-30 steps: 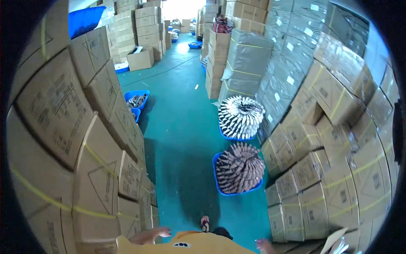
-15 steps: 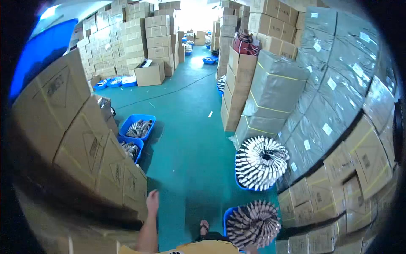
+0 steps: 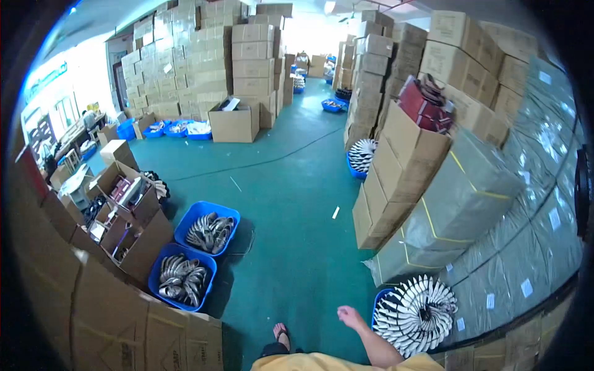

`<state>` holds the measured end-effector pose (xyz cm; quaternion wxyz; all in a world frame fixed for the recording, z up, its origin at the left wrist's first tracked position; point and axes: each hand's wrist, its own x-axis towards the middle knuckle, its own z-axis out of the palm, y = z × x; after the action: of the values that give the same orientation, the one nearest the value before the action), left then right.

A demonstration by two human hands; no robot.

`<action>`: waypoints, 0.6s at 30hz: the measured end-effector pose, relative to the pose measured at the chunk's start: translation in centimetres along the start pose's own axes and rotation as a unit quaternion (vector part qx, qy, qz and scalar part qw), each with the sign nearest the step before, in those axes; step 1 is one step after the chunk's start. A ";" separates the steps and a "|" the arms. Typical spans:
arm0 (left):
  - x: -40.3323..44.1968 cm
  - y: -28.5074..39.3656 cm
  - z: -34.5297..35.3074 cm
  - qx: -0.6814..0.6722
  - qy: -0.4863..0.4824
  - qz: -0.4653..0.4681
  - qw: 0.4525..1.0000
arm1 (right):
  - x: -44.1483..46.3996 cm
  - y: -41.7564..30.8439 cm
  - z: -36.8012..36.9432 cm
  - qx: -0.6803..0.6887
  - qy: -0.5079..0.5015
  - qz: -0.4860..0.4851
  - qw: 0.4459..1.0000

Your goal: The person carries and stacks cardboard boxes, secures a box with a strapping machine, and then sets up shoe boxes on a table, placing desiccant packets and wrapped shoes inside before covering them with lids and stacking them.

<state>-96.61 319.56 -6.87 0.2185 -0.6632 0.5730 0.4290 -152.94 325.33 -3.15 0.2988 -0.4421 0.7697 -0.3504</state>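
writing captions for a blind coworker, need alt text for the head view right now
A person's right hand hangs near a blue tub of spiralled white footwear on a green floor. Stacked cartons rise on both sides, with two tubs of darker footwear at left.

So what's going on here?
Someone in a yellow shirt and a sandal is on a green floor between stacked cartons and grey-wrapped bundles. Nothing visible is being handled: the right hand is out in front with no item showing in it, nearest a blue tub heaped with a ring of white pieces. The left hand is out of view. Two more tubs, holding shoes, sit on the left.
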 end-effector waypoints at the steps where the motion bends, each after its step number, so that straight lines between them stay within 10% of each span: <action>1: 3.4 3.4 -3.5 -0.006 0.016 0.018 1.000 | 2.2 2.3 0.6 -0.048 -0.028 0.025 0.998; 5: 16.8 20.8 -18.8 -0.143 0.144 0.153 0.967 | 2.5 16.1 3.5 -0.340 -0.266 -0.046 0.901; 9: 26.7 43.6 -38.0 -0.302 0.253 0.375 0.839 | 9.6 8.8 0.0 -0.219 -0.320 0.318 0.865; 14: 33.2 59.8 -53.3 -0.275 0.207 0.397 0.851 | 33.6 6.7 0.8 -0.204 -0.312 0.331 0.867; 18: 45.0 58.6 -53.9 -0.276 0.137 0.248 0.918 | 61.3 4.0 3.3 -0.277 -0.280 0.133 0.910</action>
<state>-136.04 237.13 -3.02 -0.1674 -0.5859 0.6025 0.5154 -178.67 271.31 -17.51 0.4118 -0.4805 0.7721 0.0579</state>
